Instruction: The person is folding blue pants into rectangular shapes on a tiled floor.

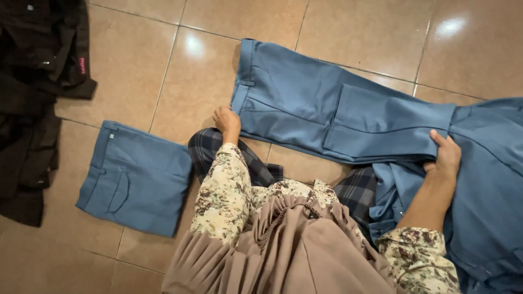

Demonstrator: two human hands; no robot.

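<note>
On the tiled floor [136,60] before my knees, my left hand [227,121] pinches the waistband edge of the blue trousers [305,103], fingers closed on cloth. My right hand [447,155] grips the folded leg end. Another blue pair [136,177], folded square, lies left; dark clothes [32,81] beyond carry a small red tag [82,65].

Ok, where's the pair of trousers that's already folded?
The folded blue trousers lie on the tiled floor at the left of the head view, between the dark clothes pile and the person's left sleeve.
</note>
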